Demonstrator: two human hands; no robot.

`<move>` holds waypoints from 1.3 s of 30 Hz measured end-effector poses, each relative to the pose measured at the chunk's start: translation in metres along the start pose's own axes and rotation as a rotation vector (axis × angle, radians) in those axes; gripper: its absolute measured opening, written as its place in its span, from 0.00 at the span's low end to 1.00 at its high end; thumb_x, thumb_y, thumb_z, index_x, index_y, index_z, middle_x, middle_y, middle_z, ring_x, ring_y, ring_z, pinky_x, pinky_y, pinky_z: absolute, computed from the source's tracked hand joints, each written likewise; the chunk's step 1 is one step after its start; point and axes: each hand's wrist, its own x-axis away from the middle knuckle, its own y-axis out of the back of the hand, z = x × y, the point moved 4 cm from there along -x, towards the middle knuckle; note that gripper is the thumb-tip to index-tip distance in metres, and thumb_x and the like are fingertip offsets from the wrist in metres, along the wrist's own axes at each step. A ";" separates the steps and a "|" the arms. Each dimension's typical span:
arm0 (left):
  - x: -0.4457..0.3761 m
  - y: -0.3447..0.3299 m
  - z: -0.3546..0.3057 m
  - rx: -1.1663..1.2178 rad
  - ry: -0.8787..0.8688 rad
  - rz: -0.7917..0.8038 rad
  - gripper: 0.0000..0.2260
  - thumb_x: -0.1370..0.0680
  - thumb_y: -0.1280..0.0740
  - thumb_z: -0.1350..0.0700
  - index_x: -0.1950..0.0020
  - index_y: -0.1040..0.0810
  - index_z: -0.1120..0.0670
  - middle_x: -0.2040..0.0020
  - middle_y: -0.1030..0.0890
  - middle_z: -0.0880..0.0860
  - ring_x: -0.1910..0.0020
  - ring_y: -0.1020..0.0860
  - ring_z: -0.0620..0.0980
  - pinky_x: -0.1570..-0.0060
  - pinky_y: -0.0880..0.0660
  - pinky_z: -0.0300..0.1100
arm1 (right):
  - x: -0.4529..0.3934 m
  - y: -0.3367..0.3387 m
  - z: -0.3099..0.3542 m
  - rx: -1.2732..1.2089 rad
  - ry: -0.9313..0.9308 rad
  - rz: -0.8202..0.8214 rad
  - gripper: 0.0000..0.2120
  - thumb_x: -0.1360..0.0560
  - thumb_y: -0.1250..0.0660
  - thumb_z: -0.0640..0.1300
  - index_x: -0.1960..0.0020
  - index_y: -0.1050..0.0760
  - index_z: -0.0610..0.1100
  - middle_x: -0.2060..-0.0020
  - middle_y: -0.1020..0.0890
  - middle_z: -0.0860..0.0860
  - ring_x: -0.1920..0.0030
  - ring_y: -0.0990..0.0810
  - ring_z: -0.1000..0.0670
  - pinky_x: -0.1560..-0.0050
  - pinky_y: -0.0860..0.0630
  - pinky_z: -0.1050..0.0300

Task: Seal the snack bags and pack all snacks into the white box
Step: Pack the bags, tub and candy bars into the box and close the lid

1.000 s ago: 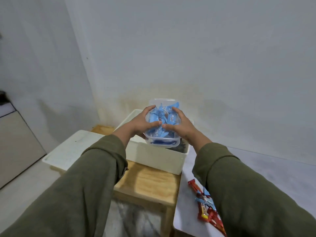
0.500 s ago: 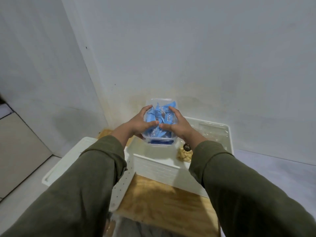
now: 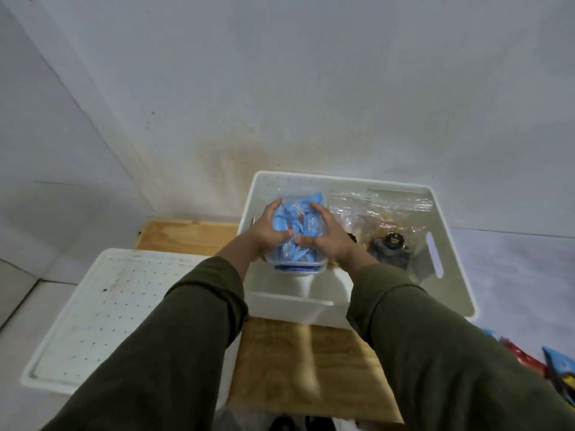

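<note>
Mid-frame, both hands, left and right, clasp a clear tub of blue-wrapped sweets over the white box. Zip bags already lie inside; wrapped snacks at lower right remain unpacked.

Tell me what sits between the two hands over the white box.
In the head view, the left hand and right hand clasp a clear container of blue-wrapped candies over the white box.

Candy tub above white box
</note>
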 end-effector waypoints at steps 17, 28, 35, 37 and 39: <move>-0.053 -0.013 0.022 -0.190 0.054 0.082 0.37 0.23 0.34 0.60 0.23 0.54 0.49 0.24 0.42 0.56 0.27 0.37 0.58 0.31 0.34 0.52 | -0.039 -0.005 -0.045 -0.023 -0.126 -0.008 0.41 0.31 0.27 0.34 0.27 0.44 0.50 0.36 0.29 0.42 0.42 0.23 0.44 0.43 0.23 0.51; -0.037 -0.003 -0.001 -0.334 0.048 0.013 0.29 0.24 0.31 0.50 0.27 0.37 0.54 0.31 0.29 0.56 0.35 0.28 0.56 0.36 0.31 0.45 | -0.026 0.006 -0.023 0.041 -0.147 -0.125 0.43 0.31 0.25 0.46 0.25 0.46 0.57 0.28 0.34 0.45 0.34 0.29 0.41 0.35 0.28 0.45; -0.004 -0.011 -0.066 -0.385 -0.071 -0.161 0.26 0.23 0.35 0.48 0.27 0.37 0.52 0.30 0.30 0.57 0.38 0.26 0.55 0.48 0.31 0.40 | 0.023 0.060 0.023 0.173 -0.033 -0.293 0.42 0.30 0.27 0.49 0.24 0.48 0.57 0.26 0.39 0.43 0.27 0.38 0.41 0.31 0.33 0.42; 0.007 -0.021 -0.085 -0.394 -0.124 -0.156 0.28 0.22 0.36 0.45 0.26 0.38 0.53 0.29 0.32 0.58 0.33 0.29 0.57 0.41 0.31 0.43 | 0.040 0.081 0.035 0.198 0.000 -0.335 0.42 0.30 0.27 0.50 0.24 0.48 0.56 0.26 0.38 0.43 0.27 0.38 0.44 0.31 0.34 0.45; 0.020 -0.036 -0.102 -0.398 -0.173 -0.144 0.28 0.22 0.36 0.44 0.26 0.39 0.54 0.27 0.33 0.58 0.30 0.34 0.58 0.34 0.36 0.46 | 0.060 0.105 0.044 0.215 0.038 -0.363 0.42 0.30 0.27 0.51 0.24 0.48 0.54 0.26 0.38 0.44 0.27 0.38 0.45 0.30 0.34 0.48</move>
